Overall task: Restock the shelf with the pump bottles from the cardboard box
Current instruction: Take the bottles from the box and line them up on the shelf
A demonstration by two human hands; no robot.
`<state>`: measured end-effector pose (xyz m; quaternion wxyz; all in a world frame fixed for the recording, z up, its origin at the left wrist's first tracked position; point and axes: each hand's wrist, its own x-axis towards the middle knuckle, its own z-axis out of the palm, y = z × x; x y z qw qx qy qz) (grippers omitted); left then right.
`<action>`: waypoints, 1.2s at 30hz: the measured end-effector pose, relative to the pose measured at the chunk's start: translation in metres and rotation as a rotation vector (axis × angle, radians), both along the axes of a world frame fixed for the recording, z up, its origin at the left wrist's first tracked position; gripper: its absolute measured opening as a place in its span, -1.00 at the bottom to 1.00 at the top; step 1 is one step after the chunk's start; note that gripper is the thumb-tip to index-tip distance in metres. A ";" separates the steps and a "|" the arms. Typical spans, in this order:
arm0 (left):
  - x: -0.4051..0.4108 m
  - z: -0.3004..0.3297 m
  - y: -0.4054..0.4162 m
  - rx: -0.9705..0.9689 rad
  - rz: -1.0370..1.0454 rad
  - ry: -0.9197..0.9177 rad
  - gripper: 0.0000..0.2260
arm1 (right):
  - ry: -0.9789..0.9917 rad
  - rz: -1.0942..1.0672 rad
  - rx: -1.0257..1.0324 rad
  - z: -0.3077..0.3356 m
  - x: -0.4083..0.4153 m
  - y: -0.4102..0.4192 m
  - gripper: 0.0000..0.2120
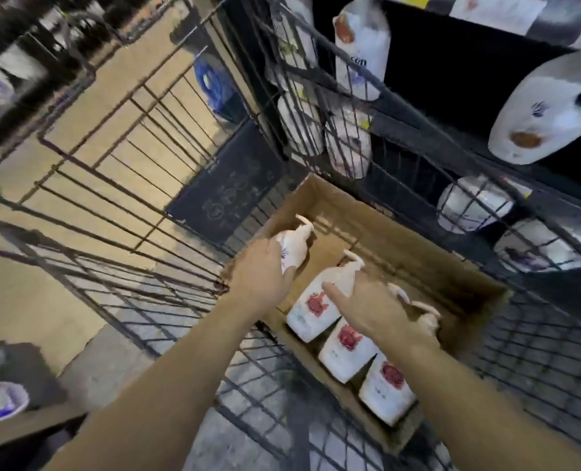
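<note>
Cardboard box (404,232) inside a wire cart (119,171), white pump bottles (345,348) lying in it, left hand (260,273) fingers wrapped around one bottle (294,248), right hand (372,309) fingers spread, resting on another (319,300), shelf (452,107) beyond.

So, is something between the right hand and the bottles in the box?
Nothing visible. The right hand is spread directly over the red-label bottles in the open-topped cardboard box, with no flap covering them.

Occlusions and blur
Left hand (262,270) covers white purple-print pump bottle (294,248) body; shelf labels (493,8) motion-blurred, unreadable; both forearms cut off at bottom edge.
</note>
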<state>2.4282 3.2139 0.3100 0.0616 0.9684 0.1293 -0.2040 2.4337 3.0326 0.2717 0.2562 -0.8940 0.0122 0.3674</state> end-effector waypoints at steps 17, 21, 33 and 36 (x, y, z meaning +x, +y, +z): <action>0.068 -0.146 0.059 -0.073 -0.346 0.234 -0.14 | 0.114 -0.333 -0.381 -0.129 0.024 0.071 -0.21; 0.080 -0.145 0.051 0.039 -0.397 0.277 -0.09 | 0.219 -0.399 -0.281 -0.127 0.022 0.074 0.03; 0.075 -0.156 0.071 -0.311 -0.010 0.426 0.04 | 0.091 -0.673 -0.052 -0.124 -0.006 0.093 0.03; 0.065 -0.144 0.067 -0.361 0.030 0.315 -0.07 | -0.001 -0.726 0.001 -0.114 -0.008 0.095 -0.01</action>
